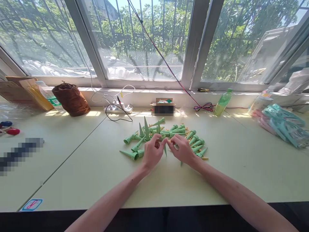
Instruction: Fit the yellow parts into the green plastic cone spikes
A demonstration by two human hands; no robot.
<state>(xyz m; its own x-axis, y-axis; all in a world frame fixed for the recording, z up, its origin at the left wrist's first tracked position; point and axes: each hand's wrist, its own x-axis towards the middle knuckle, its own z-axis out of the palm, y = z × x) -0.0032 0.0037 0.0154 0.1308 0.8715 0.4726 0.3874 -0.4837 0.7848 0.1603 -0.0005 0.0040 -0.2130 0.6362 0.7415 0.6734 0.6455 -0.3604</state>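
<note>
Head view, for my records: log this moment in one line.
left hand: pinching green spike; right hand: close beside it, grip unclear; table: more green spikes nearby; behind: brown bag, green-capped bottle

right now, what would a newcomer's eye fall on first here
Probably the left hand and right hand, close together at a green cone near the middle of the table, amid scattered green cones. Then the bright windows across the back and the brown bundle below them, towards the left.
</note>
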